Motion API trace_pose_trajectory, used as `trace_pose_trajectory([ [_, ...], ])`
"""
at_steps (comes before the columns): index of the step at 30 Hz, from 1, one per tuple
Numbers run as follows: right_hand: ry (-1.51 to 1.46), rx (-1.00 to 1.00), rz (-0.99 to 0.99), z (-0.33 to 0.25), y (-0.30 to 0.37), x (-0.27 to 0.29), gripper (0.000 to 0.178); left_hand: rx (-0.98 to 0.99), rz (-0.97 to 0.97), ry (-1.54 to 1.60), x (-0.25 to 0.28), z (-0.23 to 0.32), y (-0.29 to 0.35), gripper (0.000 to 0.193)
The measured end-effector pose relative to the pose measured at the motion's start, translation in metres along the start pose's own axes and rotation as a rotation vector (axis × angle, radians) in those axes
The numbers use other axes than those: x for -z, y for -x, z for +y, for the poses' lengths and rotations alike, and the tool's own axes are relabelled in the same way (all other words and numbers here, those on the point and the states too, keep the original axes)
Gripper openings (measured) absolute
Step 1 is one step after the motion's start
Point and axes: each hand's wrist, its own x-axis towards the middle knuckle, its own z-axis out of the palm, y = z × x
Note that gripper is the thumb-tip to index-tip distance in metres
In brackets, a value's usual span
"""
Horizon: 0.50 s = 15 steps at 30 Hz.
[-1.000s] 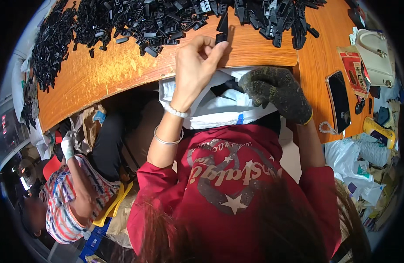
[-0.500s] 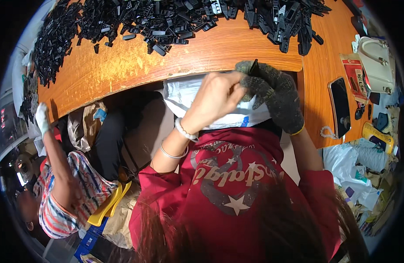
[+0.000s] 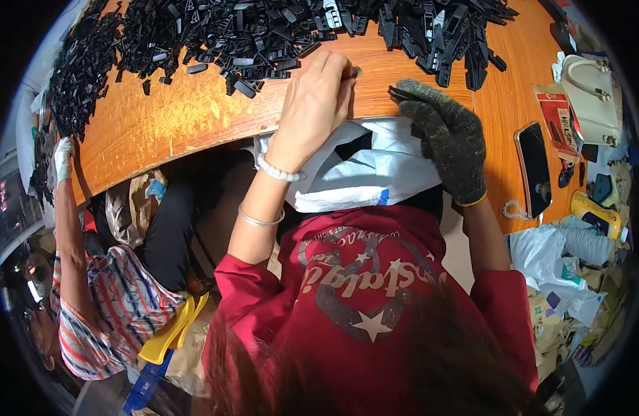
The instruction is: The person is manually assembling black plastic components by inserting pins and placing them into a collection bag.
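My bare left hand rests on the orange wooden table, fingers bunched together and pinching a small black plastic part at their tips. Beside it, my right hand wears a dark knitted glove and holds a flat black plastic part at the table's edge. A big heap of black plastic parts covers the far side of the table. Below both hands, an open white plastic bag lies in my lap with something dark inside.
At the left, a person in a striped shirt reaches a white-gloved hand to the table edge. On the right lie a dark phone, a red packet, a cream handbag and a yellow object.
My left hand went from the table down to my gloved right hand over the bag, then back up onto the table. The right hand has risen to the table edge.
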Motion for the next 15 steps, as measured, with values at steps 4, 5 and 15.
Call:
trace_pose_trajectory([
  [4,0.289,0.115,-0.005,0.001,-0.021,0.005,0.03,0.092,-0.093,0.164,0.009,0.001,0.006,0.014],
  [5,0.381,0.262,-0.023,0.004,-0.028,0.006,0.029,0.078,-0.098,0.187,0.009,0.0,0.006,0.014],
  [15,0.827,0.622,-0.228,-0.016,-0.06,0.009,0.023,0.167,-0.121,0.363,0.008,-0.002,0.008,0.009],
])
